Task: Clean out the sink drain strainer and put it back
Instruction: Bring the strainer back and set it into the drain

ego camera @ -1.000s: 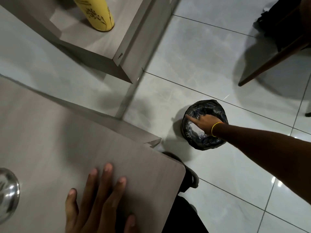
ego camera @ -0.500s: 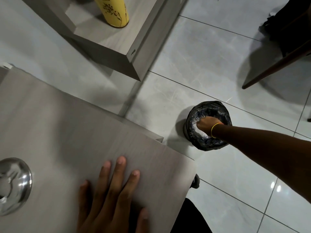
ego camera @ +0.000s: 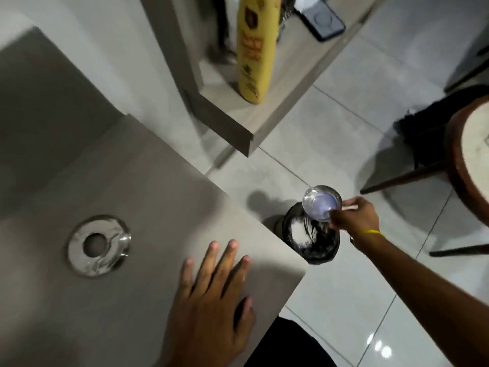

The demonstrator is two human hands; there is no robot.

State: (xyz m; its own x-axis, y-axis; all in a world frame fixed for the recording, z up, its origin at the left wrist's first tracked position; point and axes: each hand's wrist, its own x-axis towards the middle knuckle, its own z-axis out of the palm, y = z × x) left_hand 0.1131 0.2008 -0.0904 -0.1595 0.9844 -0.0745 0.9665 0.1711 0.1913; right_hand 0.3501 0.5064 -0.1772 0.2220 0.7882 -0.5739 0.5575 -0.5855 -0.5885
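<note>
Right hand (ego camera: 353,217): out over the floor, fingers (ego camera: 334,217) pinched on the rim of the strainer (ego camera: 321,206).
Strainer: shiny, round, held tilted just above the bin (ego camera: 311,235); blurred, contents not readable.
Bin: small, black liner, on the floor tiles (ego camera: 344,133) beside the worktop (ego camera: 158,197) corner; something white inside.
Left hand (ego camera: 209,300): flat on the worktop, fingers spread, holding nothing.
Drain (ego camera: 98,245): chrome ring in the worktop, hole open, left of the left hand.
Shelf (ego camera: 277,83): yellow bottle (ego camera: 255,49) upright; phone (ego camera: 320,21) behind it.
Stool (ego camera: 468,160): at right.
</note>
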